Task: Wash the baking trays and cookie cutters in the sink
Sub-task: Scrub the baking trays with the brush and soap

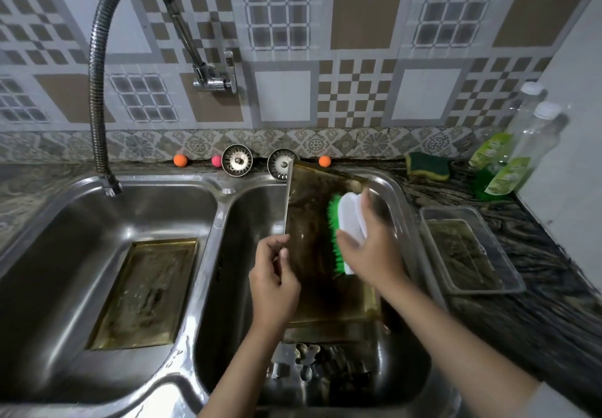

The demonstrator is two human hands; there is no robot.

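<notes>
While the stained baking tray (pixel 312 254) is standing tilted in the right basin (pixel 234 287) of the double sink, we are holding it at its left rim with the left hand (pixel 273 274), the thumb and curled fingers pinching the edge. The tray's far edge is leaning against the back rim of the basin. We are gripping the white scrub brush (pixel 350 222) with the right hand (pixel 368 248), fingers curled over its back, and its green bristles (pixel 334 238) are touching the tray's inner face. Metal cookie cutters (pixel 322 365) are lying at the near end of the right basin, below the tray. A second tray (pixel 146 290) is lying flat on the floor of the left basin (pixel 65 254), under the flexible tap (pixel 97 91). On the worktop to the right of the sink, a clear container (pixel 469 248) is sitting near the front edge, and a sponge (pixel 426 165) and soap bottles (pixel 508 170) are standing at the back right corner.
</notes>
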